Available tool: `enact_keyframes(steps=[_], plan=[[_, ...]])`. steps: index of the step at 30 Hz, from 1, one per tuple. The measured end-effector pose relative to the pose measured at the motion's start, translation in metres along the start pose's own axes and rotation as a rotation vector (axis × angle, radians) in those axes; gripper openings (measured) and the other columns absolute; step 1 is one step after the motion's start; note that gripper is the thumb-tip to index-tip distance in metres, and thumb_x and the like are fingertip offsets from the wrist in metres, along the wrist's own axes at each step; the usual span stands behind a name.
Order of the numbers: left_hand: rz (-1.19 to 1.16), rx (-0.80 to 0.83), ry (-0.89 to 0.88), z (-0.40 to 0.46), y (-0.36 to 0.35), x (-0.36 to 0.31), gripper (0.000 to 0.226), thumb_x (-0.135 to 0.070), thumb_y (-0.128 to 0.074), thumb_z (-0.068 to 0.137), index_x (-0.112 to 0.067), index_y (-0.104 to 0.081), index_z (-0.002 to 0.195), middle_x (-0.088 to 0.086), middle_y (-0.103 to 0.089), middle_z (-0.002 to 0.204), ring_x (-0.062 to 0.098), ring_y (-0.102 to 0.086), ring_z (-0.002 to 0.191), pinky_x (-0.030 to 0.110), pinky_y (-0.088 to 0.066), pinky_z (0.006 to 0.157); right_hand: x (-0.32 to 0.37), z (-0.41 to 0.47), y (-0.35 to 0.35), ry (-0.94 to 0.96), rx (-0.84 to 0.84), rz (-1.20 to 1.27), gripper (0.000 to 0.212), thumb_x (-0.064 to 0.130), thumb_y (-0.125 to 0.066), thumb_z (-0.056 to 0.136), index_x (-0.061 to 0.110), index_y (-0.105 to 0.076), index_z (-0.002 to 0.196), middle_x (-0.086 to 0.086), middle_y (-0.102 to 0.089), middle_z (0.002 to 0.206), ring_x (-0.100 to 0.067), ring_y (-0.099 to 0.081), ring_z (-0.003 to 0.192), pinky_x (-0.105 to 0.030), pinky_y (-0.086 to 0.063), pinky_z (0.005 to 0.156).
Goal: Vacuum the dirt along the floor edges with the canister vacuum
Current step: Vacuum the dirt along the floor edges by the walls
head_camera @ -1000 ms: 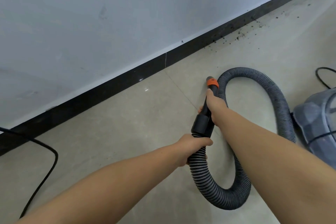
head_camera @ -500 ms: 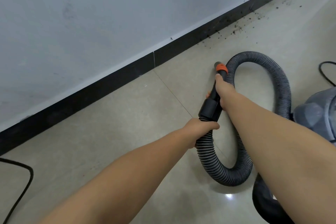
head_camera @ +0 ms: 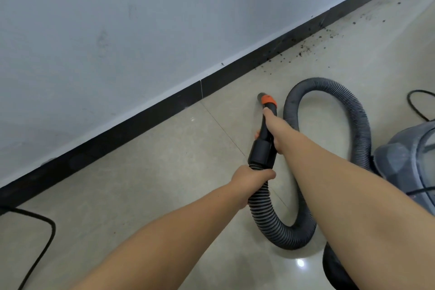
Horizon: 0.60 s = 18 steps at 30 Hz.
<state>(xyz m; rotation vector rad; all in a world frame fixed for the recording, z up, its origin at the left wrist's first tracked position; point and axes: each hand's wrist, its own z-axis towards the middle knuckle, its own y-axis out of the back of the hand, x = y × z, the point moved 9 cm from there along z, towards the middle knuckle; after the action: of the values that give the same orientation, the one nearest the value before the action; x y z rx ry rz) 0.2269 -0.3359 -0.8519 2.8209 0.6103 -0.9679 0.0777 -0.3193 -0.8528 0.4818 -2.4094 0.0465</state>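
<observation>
Canister [head_camera: 409, 155] is sitting at three o'clock, its see-through shell too blurred to show what is inside. Hose [head_camera: 329, 92] is looping from it over the floor [head_camera: 146, 186] to the nozzle [head_camera: 267, 99], whose orange-ringed tip is pointing toward twelve o'clock, near the baseboard [head_camera: 141, 122]. Right hand [head_camera: 274, 129] is gripping the black tube, fingers curled round it; left hand [head_camera: 251, 179] is wrapping its fingers round the ribbed hose just behind. Since half a second ago, the view is sitting lower and the nozzle is lying further from the dirt [head_camera: 306, 49], which is scattered at one o'clock along the baseboard. Black cable [head_camera: 44, 235] is curving at eight o'clock; another [head_camera: 416, 103] is lying at two o'clock.
</observation>
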Motion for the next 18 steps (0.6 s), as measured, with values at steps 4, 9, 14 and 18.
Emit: enact_keyframes(steps=[4,9,14,18], plan=[[0.098,-0.057,-0.095,-0.027,0.021,-0.002,0.031,-0.033,-0.065,0.057,-0.018,-0.058,0.083,0.007,-0.065,0.084,0.030,-0.069,0.090,0.043,-0.058,0.082,-0.010,-0.023,-0.014,-0.012,0.037,0.096,0.041,0.045,-0.060,0.093,0.007,-0.050,0.107,-0.009,-0.055,0.060,-0.019,-0.055,0.045,-0.027,-0.050,0.045],[0.194,-0.217,-0.171,-0.090,0.066,-0.010,0.023,-0.025,-0.068,0.073,-0.020,-0.056,0.093,0.002,-0.065,0.083,0.021,-0.064,0.078,0.030,-0.051,0.065,0.012,-0.103,-0.045,0.080,0.042,0.092,0.037,0.043,-0.061,0.092,0.007,-0.053,0.092,-0.007,-0.055,0.055,-0.020,-0.054,0.043,-0.027,-0.050,0.047],[0.197,-0.266,-0.218,-0.194,0.083,-0.059,0.026,-0.021,-0.069,0.082,-0.025,-0.052,0.101,-0.008,-0.060,0.082,0.008,-0.057,0.071,0.022,-0.045,0.059,0.068,-0.218,-0.051,0.130,-0.018,0.053,0.037,0.041,-0.057,0.094,0.005,-0.052,0.100,-0.012,-0.057,0.063,-0.022,-0.055,0.045,-0.026,-0.050,0.047],[0.212,-0.194,-0.268,-0.275,0.070,-0.122,0.029,-0.022,-0.070,0.083,-0.027,-0.051,0.104,-0.003,-0.062,0.090,0.016,-0.059,0.081,0.025,-0.044,0.067,0.138,-0.312,-0.028,0.209,-0.047,0.085,0.032,0.040,-0.056,0.095,0.008,-0.051,0.094,-0.010,-0.056,0.060,-0.022,-0.055,0.047,-0.029,-0.052,0.052]])
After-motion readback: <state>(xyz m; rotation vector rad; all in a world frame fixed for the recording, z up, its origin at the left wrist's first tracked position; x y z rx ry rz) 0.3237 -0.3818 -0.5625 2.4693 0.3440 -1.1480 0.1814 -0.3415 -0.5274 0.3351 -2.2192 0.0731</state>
